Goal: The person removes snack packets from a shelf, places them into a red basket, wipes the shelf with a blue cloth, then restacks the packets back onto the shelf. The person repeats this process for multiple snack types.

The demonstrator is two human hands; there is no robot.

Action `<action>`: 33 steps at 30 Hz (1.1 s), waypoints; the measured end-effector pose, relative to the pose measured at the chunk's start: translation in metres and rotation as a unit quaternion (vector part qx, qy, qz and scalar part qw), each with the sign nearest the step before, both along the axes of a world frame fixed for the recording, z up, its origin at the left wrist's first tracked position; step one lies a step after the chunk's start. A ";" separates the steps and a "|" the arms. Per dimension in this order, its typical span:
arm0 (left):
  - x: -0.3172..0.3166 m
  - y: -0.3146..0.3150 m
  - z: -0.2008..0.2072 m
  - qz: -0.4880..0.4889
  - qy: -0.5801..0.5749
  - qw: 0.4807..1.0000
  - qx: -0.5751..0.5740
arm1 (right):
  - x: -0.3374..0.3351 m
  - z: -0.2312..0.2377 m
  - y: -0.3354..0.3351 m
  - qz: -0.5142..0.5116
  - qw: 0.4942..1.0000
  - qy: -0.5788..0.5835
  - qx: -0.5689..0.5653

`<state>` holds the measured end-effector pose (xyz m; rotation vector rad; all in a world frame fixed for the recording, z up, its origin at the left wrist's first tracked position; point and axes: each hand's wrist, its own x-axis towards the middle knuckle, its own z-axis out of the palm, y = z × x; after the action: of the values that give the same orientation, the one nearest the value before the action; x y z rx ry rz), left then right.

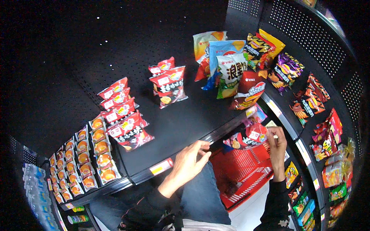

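My right hand point(278, 152) pinches the edge of a red chip bag point(246, 139). The bag hangs tilted in front of the shelf's front edge, above a red shopping basket point(252, 181). My left hand point(189, 159) is at the front rail of the black shelf point(165, 131), its fingers stretched out and nothing in it. Further back on that shelf stand two red chip bags point(169, 86), one behind the other. A row of similar red bags point(129, 131) stands to the left.
Rows of small packaged round cakes point(104, 158) fill the shelf's left end. Larger snack bags point(231, 73) cluster at the back right. A side shelf on the right holds more bags point(306, 104). Bottled water packs point(36, 192) stand at far left. My knees are below the shelf.
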<state>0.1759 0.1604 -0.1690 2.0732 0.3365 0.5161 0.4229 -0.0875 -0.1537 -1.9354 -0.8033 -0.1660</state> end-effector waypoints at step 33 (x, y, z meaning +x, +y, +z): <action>0.051 0.122 -0.053 0.277 -0.067 0.948 -0.142 | 0.000 0.025 0.317 0.225 0.970 -0.012 0.096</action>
<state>0.2265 0.2828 -0.2218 1.6412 0.8704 0.8819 0.4233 0.2299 -0.1286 -1.5298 -1.1752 0.0086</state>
